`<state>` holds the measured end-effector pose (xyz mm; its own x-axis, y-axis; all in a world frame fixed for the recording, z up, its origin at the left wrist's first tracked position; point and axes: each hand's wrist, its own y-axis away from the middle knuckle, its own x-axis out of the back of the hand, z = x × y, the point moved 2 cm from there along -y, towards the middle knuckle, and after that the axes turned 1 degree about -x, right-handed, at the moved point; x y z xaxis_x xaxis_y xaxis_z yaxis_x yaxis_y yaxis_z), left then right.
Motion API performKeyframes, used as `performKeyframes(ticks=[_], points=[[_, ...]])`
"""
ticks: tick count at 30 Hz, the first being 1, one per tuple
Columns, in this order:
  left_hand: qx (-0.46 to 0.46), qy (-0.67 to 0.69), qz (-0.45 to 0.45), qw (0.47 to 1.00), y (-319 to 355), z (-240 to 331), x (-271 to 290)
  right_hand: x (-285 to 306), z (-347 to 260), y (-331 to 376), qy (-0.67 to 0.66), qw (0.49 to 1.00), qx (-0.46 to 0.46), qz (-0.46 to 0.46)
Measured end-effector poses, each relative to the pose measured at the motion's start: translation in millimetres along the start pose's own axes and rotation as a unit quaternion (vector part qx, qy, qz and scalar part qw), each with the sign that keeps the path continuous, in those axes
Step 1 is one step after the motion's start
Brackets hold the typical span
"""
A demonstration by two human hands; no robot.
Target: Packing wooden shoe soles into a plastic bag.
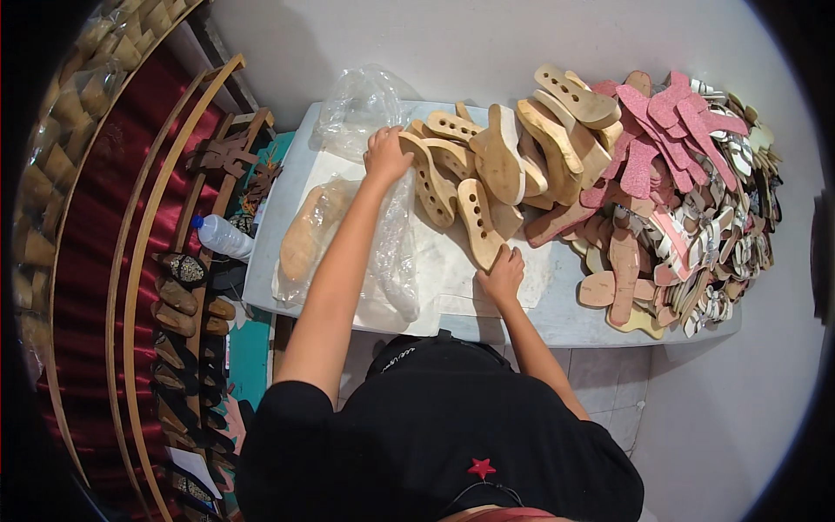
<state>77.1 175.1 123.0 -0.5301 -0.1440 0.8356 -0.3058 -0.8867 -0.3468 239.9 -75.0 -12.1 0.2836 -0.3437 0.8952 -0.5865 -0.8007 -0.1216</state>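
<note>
My left hand (387, 157) is closed round the upper end of a pale wooden wedge shoe sole (439, 202) with a row of dark holes along its side. My right hand (502, 277) grips the tip of a second wooden wedge sole (474, 217), also holed, at the near edge of the pile. Behind both lies a heap of similar wooden soles (500, 148), some partly hidden. Left of my left forearm, a clear plastic bag (389, 270) spreads over the table with a wooden sole (300, 252) inside it.
Another crumpled clear bag (361, 109) lies at the table's back left. Pink glittery straps (652, 122) and many sandal parts (696, 235) pile up on the right. A wooden shoe rack (130, 287) and a water bottle (223, 237) stand to the left. A wall bounds the back.
</note>
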Motion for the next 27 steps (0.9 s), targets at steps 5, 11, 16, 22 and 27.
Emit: performKeyframes(ticks=[5,11,16,22,27], points=[[0.041,0.041,-0.125,0.990,-36.5,-34.6,-42.3,1.8,19.0,4.9,-0.064,0.995,0.070,0.000],[-0.015,0.017,-0.174,0.984,-38.5,12.4,4.3,26.6,30.4,5.7,-0.194,0.964,0.173,0.061],[-0.081,0.077,-0.099,0.989,-24.5,50.7,17.4,57.1,34.0,12.1,-0.318,0.924,0.183,0.109],[-0.097,0.188,0.037,0.977,-2.1,80.4,62.5,95.6,76.4,21.7,-0.478,0.860,0.058,0.168],[0.032,0.263,0.006,0.964,37.8,64.3,61.2,115.8,100.7,9.1,-0.711,0.691,-0.125,0.038]])
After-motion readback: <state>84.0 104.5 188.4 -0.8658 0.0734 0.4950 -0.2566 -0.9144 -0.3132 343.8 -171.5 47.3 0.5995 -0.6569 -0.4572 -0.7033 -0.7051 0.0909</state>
